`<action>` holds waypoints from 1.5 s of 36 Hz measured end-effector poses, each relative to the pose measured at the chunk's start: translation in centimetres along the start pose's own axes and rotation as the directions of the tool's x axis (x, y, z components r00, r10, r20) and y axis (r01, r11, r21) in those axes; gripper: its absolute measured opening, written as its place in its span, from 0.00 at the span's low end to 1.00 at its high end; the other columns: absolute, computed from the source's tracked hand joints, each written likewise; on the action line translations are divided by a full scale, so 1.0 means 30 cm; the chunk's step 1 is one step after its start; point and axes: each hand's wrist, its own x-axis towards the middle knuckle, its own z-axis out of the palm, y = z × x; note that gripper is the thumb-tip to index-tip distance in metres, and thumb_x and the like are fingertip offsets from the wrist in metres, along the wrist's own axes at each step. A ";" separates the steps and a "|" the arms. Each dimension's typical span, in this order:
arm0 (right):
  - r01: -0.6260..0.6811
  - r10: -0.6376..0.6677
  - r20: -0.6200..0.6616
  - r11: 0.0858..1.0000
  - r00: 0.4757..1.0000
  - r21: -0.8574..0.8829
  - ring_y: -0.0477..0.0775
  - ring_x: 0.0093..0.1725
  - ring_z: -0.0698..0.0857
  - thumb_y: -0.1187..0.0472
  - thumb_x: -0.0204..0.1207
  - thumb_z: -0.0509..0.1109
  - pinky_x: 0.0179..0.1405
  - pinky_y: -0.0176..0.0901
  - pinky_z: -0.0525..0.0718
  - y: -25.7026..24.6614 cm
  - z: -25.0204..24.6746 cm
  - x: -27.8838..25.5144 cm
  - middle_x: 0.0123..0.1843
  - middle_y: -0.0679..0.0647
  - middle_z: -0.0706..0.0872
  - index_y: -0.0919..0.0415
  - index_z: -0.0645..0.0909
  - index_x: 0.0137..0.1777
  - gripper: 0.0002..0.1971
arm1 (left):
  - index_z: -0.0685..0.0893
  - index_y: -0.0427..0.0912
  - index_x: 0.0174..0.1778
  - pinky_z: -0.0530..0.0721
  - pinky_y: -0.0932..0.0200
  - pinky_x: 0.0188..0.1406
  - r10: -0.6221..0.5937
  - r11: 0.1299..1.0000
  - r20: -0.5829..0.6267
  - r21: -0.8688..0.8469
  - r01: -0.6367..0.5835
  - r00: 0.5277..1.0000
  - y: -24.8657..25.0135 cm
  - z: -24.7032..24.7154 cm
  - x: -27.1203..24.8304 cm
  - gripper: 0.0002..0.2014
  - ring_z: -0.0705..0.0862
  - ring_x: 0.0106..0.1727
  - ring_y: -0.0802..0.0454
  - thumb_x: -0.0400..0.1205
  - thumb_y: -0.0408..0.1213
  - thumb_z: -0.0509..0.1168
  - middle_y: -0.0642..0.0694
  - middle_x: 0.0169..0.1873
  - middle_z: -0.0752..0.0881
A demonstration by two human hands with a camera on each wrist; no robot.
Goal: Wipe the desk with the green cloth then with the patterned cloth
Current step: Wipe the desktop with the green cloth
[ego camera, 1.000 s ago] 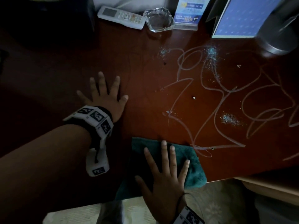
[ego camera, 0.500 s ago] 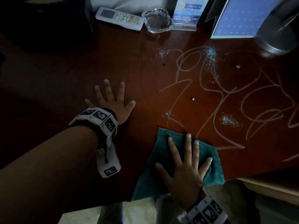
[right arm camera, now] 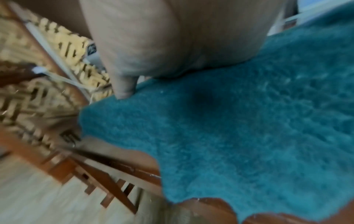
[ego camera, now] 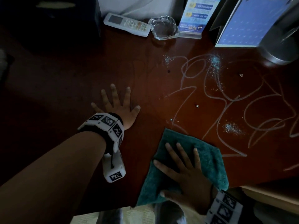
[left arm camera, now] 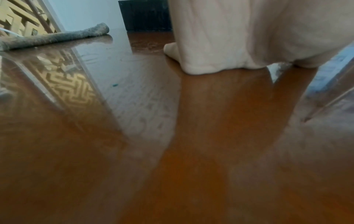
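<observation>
The green cloth (ego camera: 210,160) lies flat near the front edge of the dark red-brown desk (ego camera: 145,75), one corner hanging over the edge. My right hand (ego camera: 181,164) presses on it, palm down, fingers spread and straight. In the right wrist view the palm (right arm camera: 172,37) sits on the green cloth (right arm camera: 239,136). White scribbles (ego camera: 226,101) and glitter specks (ego camera: 232,128) mark the desk to the right of the cloth. My left hand (ego camera: 117,109) rests flat on bare desk to the left, fingers spread, holding nothing. No patterned cloth shows in the head view.
Along the back stand a white remote (ego camera: 127,24), a glass ashtray (ego camera: 164,27), a blue card stand (ego camera: 194,16), a blue panel (ego camera: 252,21) and a metal base (ego camera: 278,50). A grey rolled cloth (left arm camera: 53,37) lies far left on the desk.
My right hand slid the green cloth rightwards over the lower scribble's left end, then turned its fingers leftwards. My left hand stays flat on the desk.
</observation>
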 end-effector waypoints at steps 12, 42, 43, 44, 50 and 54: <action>0.054 -0.051 0.031 0.996 0.998 -0.073 0.57 0.83 0.34 0.25 0.75 0.48 0.69 0.75 0.34 -0.004 -0.064 0.147 0.86 0.48 0.37 0.30 0.44 0.81 0.35 | 0.24 0.61 0.76 0.34 0.25 0.72 0.001 1.000 0.051 -0.019 0.000 0.999 -0.002 -0.008 0.006 0.34 0.23 0.77 0.38 0.82 0.65 0.38 0.46 0.75 0.19; 0.054 -0.035 0.122 0.987 0.992 -0.149 0.47 0.74 0.16 0.23 0.70 0.54 0.70 0.69 0.19 0.021 -0.250 0.484 0.72 0.36 0.13 0.27 0.32 0.77 0.43 | 0.26 0.63 0.77 0.31 0.25 0.71 0.020 0.997 0.070 -0.078 -0.014 0.997 -0.006 -0.019 0.005 0.39 0.22 0.77 0.39 0.77 0.72 0.37 0.47 0.75 0.19; 0.046 -0.029 0.116 0.989 0.993 -0.144 0.47 0.74 0.16 0.23 0.70 0.54 0.70 0.69 0.19 0.021 -0.258 0.498 0.73 0.36 0.14 0.27 0.32 0.77 0.43 | 0.26 0.63 0.77 0.31 0.26 0.71 0.019 0.996 0.067 -0.086 -0.013 0.998 -0.005 -0.018 0.005 0.38 0.22 0.77 0.39 0.78 0.71 0.38 0.47 0.75 0.19; 0.038 -0.022 0.112 0.989 0.993 -0.140 0.46 0.74 0.16 0.23 0.70 0.55 0.70 0.68 0.19 0.022 -0.266 0.513 0.73 0.36 0.15 0.26 0.32 0.77 0.43 | 0.27 0.63 0.77 0.31 0.26 0.72 0.018 0.995 0.065 -0.097 -0.012 0.998 -0.005 -0.018 0.006 0.37 0.22 0.77 0.39 0.79 0.70 0.38 0.48 0.75 0.19; -0.025 0.034 0.073 0.992 0.997 -0.122 0.48 0.77 0.20 0.24 0.69 0.57 0.69 0.66 0.19 0.027 -0.295 0.583 0.78 0.38 0.19 0.25 0.30 0.75 0.44 | 0.27 0.63 0.78 0.30 0.29 0.73 0.051 0.990 0.024 -0.130 -0.047 0.998 -0.025 -0.004 0.006 0.32 0.24 0.78 0.42 0.82 0.65 0.36 0.50 0.77 0.22; -0.061 0.068 0.078 0.994 0.995 -0.095 0.51 0.78 0.22 0.23 0.69 0.55 0.69 0.66 0.19 0.031 -0.318 0.631 0.79 0.39 0.21 0.25 0.32 0.76 0.42 | 0.28 0.57 0.79 0.33 0.38 0.77 0.069 0.985 -0.069 -0.151 -0.079 0.995 -0.077 0.019 -0.014 0.33 0.29 0.81 0.47 0.84 0.61 0.38 0.48 0.80 0.27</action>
